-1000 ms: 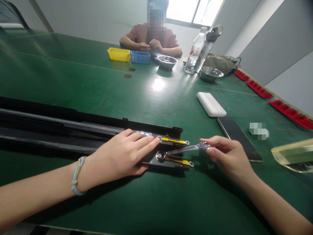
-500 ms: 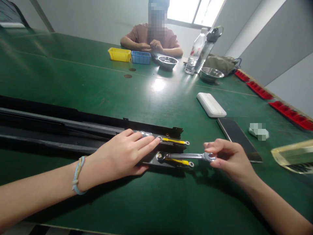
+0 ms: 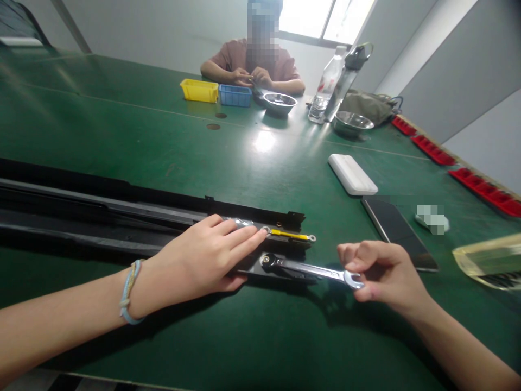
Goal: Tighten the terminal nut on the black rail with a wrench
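A long black rail assembly lies across the green table. My left hand rests flat on its right end with the fingers stretched out, fingertips next to a yellow-sleeved wire lug. My right hand pinches the open end of a silver wrench. The wrench's ring end sits on a black nut at the rail's right end.
A white box, a dark phone and a clear block lie to the right. Red strips line the right edge. Across the table a person works by yellow and blue bins, metal bowls and bottles.
My right hand has swung the wrench handle toward me about the nut, from pointing up-right to pointing down-right. The lower yellow lug is now covered. My left hand has stayed put.
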